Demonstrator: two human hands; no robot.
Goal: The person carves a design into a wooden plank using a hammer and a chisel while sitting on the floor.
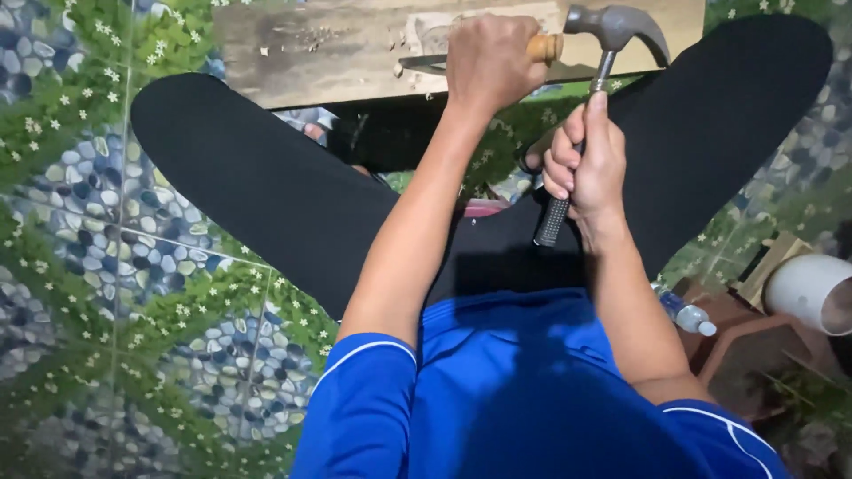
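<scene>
On the floor of pebble-and-leaf patterned tiles, seated person, legs in black trousers spread wide, blue shirt in the foreground. Item one: weathered wooden board, lying flat across the top of the view between the knees, long axis left to right, surface chipped and littered with small splinters. Item two: chisel with a pale wooden handle, its flat blade laid on the board and pointing left; left hand wrapped tight round the handle, fingers curled closed, only the handle's butt showing at the right. Item three: claw hammer, steel head just right of and above the chisel butt, near but apart; shaft running down and slightly left to a black grip held in the right hand, fist closed. Chisel butt lies up and left of the right hand. Open room: bare board to the left of the blade. Right edge: white pipe section, plastic bottle, reddish stool, well apart.
</scene>
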